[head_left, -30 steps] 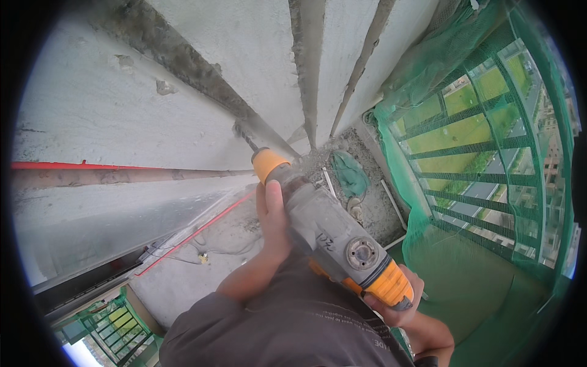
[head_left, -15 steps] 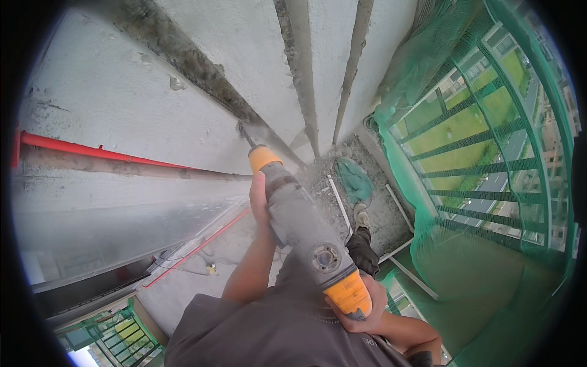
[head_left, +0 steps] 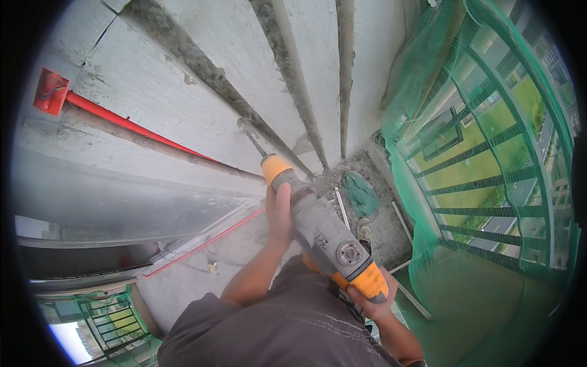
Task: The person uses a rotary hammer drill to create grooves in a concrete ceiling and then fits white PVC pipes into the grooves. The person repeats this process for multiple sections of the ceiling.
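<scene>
A rotary hammer, grey with an orange front collar and orange rear, slants up to the left in front of me. Its bit meets the white wall beside a long cut channel, at a chipped patch. My left hand is wrapped round the front of the tool behind the collar. At the rear, my right hand grips the orange handle end; some of its fingers are hidden behind the tool.
More channels run down the wall. A red conduit leads from a red junction box. Rubble and a crumpled green cloth lie on the floor near my shoe. Green netting hangs along the railing at right, high above a road.
My view has shifted, bringing the red junction box into sight. The rotary hammer appears slightly further right, still held in both hands with its bit at the wall.
</scene>
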`<state>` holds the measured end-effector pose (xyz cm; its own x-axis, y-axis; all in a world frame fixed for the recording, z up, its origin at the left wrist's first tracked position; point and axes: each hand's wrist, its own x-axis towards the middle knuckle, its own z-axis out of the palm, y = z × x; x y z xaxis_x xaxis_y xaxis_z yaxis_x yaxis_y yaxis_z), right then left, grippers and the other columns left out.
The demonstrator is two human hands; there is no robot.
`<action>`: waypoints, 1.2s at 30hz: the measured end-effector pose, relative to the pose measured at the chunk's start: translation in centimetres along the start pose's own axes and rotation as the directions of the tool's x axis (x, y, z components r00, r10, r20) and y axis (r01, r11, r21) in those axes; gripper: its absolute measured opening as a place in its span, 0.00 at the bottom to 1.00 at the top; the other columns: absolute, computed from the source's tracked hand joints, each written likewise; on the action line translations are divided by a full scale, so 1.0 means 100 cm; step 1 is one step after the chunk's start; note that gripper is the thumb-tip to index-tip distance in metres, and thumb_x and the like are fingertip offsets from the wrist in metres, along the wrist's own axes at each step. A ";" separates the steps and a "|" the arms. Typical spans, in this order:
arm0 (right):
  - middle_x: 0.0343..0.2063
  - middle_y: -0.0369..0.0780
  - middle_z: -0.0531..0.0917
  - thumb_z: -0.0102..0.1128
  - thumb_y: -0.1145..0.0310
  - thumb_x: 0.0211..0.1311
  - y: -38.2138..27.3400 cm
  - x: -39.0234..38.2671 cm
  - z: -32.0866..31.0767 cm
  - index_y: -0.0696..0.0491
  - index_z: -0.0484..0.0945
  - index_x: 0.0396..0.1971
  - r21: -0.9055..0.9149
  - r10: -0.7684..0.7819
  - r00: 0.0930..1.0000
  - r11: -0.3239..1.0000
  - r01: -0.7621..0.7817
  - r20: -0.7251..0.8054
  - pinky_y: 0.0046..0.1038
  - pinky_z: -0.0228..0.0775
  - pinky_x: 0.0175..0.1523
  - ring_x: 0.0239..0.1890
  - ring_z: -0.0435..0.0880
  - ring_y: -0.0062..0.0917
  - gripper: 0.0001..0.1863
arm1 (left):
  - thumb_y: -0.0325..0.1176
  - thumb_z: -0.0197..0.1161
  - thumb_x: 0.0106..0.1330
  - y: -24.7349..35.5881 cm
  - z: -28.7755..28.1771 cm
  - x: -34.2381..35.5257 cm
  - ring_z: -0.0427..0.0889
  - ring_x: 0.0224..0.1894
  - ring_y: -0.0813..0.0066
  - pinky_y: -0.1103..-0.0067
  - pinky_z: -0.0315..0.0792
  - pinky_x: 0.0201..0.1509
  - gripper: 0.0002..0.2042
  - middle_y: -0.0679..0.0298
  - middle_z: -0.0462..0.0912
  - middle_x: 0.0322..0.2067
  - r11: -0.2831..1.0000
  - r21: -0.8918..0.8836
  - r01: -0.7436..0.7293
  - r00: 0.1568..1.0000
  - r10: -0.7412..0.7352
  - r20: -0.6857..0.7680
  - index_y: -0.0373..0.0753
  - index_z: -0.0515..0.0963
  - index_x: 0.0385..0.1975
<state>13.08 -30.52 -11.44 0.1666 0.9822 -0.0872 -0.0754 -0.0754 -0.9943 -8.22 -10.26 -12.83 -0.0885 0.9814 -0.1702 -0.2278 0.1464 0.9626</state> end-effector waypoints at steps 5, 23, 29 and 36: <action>0.36 0.38 0.88 0.83 0.68 0.52 0.011 0.036 -0.016 0.60 0.82 0.44 0.069 0.057 0.996 0.996 -0.062 0.068 0.25 0.77 0.45 0.36 0.85 0.20 0.22 | 0.44 0.55 0.80 0.003 0.010 0.011 0.81 0.52 0.71 0.71 0.78 0.57 0.22 0.58 0.78 0.52 0.998 -0.036 -0.043 0.997 0.040 -0.070 0.31 0.69 0.62; 0.33 0.37 0.87 0.84 0.61 0.48 0.085 0.159 -0.070 0.61 0.83 0.42 0.132 0.133 0.962 0.977 -0.168 0.239 0.26 0.77 0.42 0.35 0.85 0.21 0.26 | 0.48 0.61 0.78 -0.036 0.031 0.072 0.78 0.50 0.73 0.74 0.72 0.57 0.26 0.58 0.82 0.49 0.976 0.208 -0.072 0.928 0.142 -0.345 0.28 0.74 0.59; 0.33 0.40 0.88 0.82 0.67 0.48 0.040 0.134 -0.041 0.61 0.84 0.41 -0.004 -0.024 0.983 1.000 0.025 0.184 0.27 0.78 0.41 0.33 0.88 0.25 0.22 | 0.49 0.59 0.78 -0.026 0.020 0.063 0.76 0.47 0.75 0.76 0.71 0.54 0.24 0.61 0.81 0.47 0.984 0.174 -0.024 0.926 0.087 -0.368 0.30 0.75 0.57; 0.33 0.40 0.89 0.82 0.70 0.51 -0.002 0.107 -0.001 0.59 0.83 0.41 0.026 0.028 0.984 0.999 -0.033 0.177 0.26 0.78 0.40 0.32 0.89 0.25 0.20 | 0.51 0.58 0.78 0.004 -0.004 0.062 0.77 0.44 0.75 0.75 0.72 0.51 0.24 0.63 0.81 0.44 0.976 0.215 0.043 0.949 0.028 -0.314 0.31 0.77 0.54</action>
<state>15.01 -19.99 -12.23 -0.0119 0.9946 -0.1030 -0.1059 -0.1037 -0.9890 -9.22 -4.16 -13.55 -0.3948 0.8965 -0.2010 -0.0178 0.2113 0.9773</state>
